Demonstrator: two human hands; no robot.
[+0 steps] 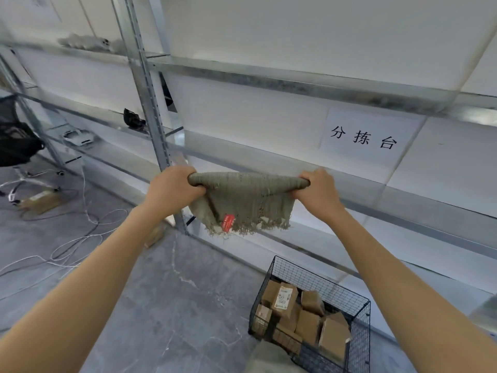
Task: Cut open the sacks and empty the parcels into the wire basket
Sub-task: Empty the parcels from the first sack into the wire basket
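A grey-green woven sack (243,200) is rolled up along its top and hangs slack in the air, with a frayed lower edge and a red tag. My left hand (174,188) grips the left end of the roll and my right hand (318,188) grips the right end, both arms stretched forward. Below and to the right, a black wire basket (361,305) stands on the floor, holding several brown cardboard parcels (309,321). Another piece of grey-green sack (271,359) lies at the basket's near side.
A metal shelving rack (150,103) runs across in front of me, with a white sign (365,135) on the wall behind. White cables (72,243) trail over the grey floor at left. A black chair (16,141) and a flat parcel (40,201) sit far left.
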